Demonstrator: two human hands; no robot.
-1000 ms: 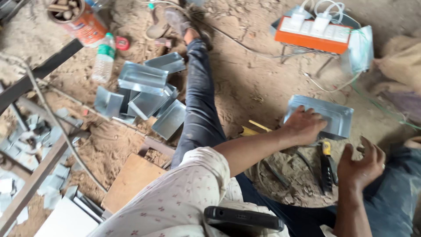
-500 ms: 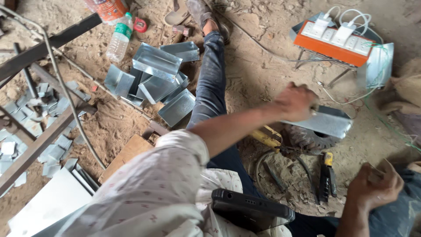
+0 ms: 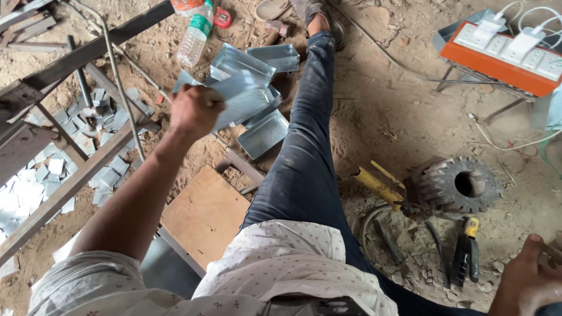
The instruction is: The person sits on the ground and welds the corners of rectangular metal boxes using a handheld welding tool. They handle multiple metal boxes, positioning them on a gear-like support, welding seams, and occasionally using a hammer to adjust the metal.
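Observation:
My left hand (image 3: 193,109) is shut on a bent piece of grey sheet metal (image 3: 240,99). It holds the piece just above a pile of similar folded metal trays (image 3: 264,133) lying on the dirt beside my outstretched leg (image 3: 304,152). My right hand (image 3: 527,284) rests low at the bottom right corner, partly cut off by the frame. It lies near black and yellow pliers (image 3: 465,254), and I cannot see whether it grips anything.
A steel frame (image 3: 76,175) crosses the left side, with several small cut metal pieces (image 3: 35,181) under it. Also here are a wooden board (image 3: 205,216), a plastic bottle (image 3: 196,35), a toothed gear wheel (image 3: 459,184), a yellow-handled tool (image 3: 380,187) and an orange power strip (image 3: 503,55).
My left hand picked the metal piece up on the right by the gear wheel and carried it across my leg to the pile on the left. My right hand dropped lower.

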